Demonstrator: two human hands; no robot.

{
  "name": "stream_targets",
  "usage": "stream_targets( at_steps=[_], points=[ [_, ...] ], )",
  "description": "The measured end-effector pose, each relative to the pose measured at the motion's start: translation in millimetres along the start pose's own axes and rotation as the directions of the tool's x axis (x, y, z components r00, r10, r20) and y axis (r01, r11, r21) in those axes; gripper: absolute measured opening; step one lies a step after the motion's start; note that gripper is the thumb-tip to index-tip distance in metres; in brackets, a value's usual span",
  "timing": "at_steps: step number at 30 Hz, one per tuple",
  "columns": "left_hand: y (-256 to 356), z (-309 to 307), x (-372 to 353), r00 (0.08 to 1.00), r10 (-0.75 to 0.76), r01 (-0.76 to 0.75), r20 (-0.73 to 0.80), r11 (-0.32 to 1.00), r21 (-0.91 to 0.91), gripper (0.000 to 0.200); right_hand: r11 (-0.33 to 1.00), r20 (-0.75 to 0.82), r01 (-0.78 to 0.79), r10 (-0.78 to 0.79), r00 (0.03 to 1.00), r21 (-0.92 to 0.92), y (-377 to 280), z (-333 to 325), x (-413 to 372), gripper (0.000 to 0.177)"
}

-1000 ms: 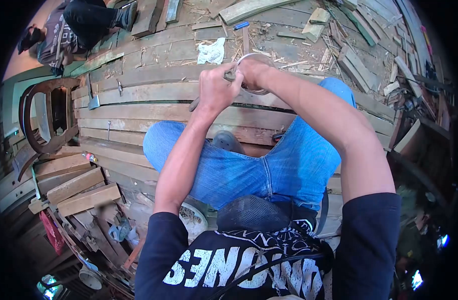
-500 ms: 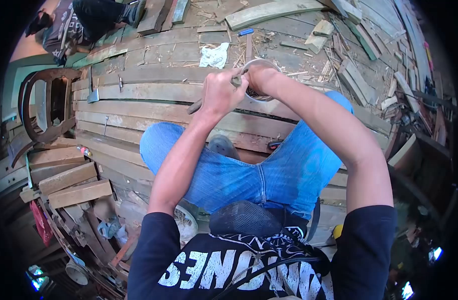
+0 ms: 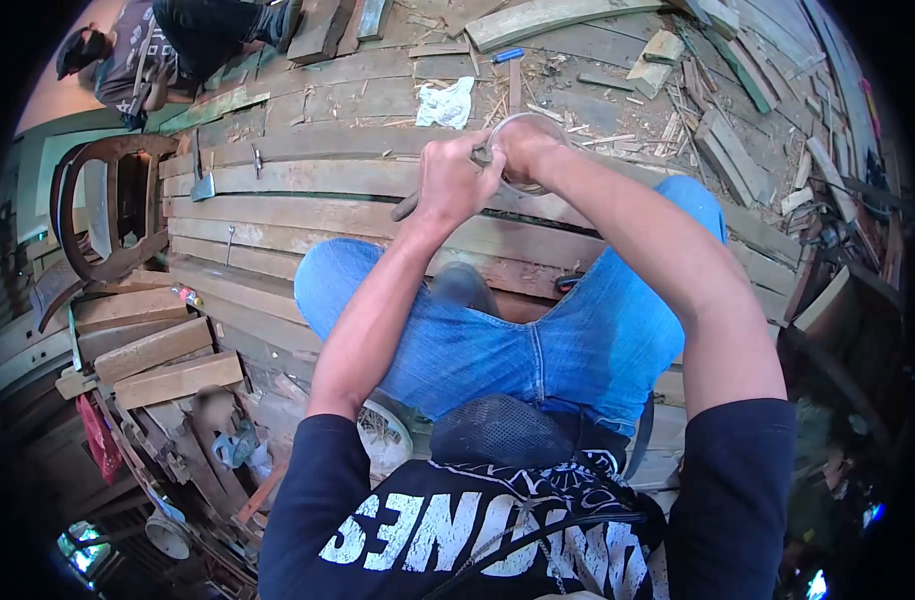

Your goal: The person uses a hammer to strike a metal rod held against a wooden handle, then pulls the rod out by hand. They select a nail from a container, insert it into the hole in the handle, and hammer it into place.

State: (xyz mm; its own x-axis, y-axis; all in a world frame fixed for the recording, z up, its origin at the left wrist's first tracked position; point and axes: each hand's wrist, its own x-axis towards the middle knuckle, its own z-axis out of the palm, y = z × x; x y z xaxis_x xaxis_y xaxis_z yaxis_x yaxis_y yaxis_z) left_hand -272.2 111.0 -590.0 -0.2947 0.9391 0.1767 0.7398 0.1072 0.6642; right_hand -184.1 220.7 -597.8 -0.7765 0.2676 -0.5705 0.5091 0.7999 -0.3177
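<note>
Ahead of my knees, my left hand [image 3: 457, 178] is wrapped round a dark stick-like tool [image 3: 405, 207], whose end sticks out below the fist. My right hand [image 3: 522, 148] is beside it, at the inside of a round, light-rimmed container [image 3: 527, 188]. Its fingertips meet the upper end of the tool near my left hand, and I cannot make out what else they hold. Much of the container's inside is hidden by my right hand and wrist.
A white cloth [image 3: 444, 103], a blue object [image 3: 507, 55] and wood scraps lie beyond my hands. A hatchet-like tool [image 3: 203, 186] lies left, near a curved wooden frame [image 3: 75, 210]. Another person [image 3: 127, 70] is at upper left. Wood blocks [image 3: 177, 380] are stacked lower left.
The whole view has shifted slightly, so the surroundings appear further right. Both hands stay together at the container, with the same holds.
</note>
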Motion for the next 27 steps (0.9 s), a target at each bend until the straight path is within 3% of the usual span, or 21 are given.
stream_targets(
  at_steps=[5, 8, 10, 12, 17, 21, 23, 27],
  points=[
    [-3.6, -5.1, 1.3, 0.998, -0.068, 0.067, -0.018, 0.997, -0.022, 0.027, 0.999, -0.028, 0.005, -0.004, 1.000, 0.045, -4.8, -1.4, 8.0, 0.019],
    [-2.5, -9.2, 2.6, 0.998, -0.067, 0.067, -0.022, 0.998, 0.007, 0.027, 0.999, -0.022, 0.044, -0.044, 0.999, -0.016, -5.8, -6.6, 11.6, 0.020],
    [-10.9, -4.7, 2.3, 0.998, -0.047, 0.046, -0.050, 0.998, -0.038, 0.027, 0.981, 0.037, 0.104, -0.099, 0.994, -0.164, -3.3, -5.5, 18.2, 0.021],
    [-13.3, -3.6, 2.4, 0.997, -0.028, 0.022, -0.078, 0.996, -0.082, 0.027, 0.978, 0.041, 0.109, -0.104, 0.994, -0.180, -1.8, -3.9, 23.4, 0.021],
    [-10.1, -10.4, 4.1, 0.997, -0.039, 0.039, -0.073, 0.999, 0.006, 0.026, 0.980, 0.009, 0.088, -0.087, 0.996, -0.178, -4.0, -4.2, 27.5, 0.021],
    [-14.1, -10.7, 5.0, 0.996, -0.067, 0.068, -0.064, 0.998, 0.004, 0.026, 0.958, 0.106, 0.117, -0.092, 0.990, -0.262, -6.9, -6.5, 24.7, 0.024],
    [-21.1, -5.5, 4.6, 0.993, 0.001, 0.000, -0.120, 1.000, 0.011, 0.027, 0.940, 0.141, 0.137, -0.096, 0.985, -0.314, -5.0, -5.7, 28.0, 0.025],
    [-17.5, -13.0, 6.8, 0.992, -0.123, 0.125, -0.036, 0.991, 0.053, 0.028, 0.960, 0.160, 0.106, -0.065, 0.985, -0.261, -8.9, -13.0, 21.1, 0.025]
  ],
)
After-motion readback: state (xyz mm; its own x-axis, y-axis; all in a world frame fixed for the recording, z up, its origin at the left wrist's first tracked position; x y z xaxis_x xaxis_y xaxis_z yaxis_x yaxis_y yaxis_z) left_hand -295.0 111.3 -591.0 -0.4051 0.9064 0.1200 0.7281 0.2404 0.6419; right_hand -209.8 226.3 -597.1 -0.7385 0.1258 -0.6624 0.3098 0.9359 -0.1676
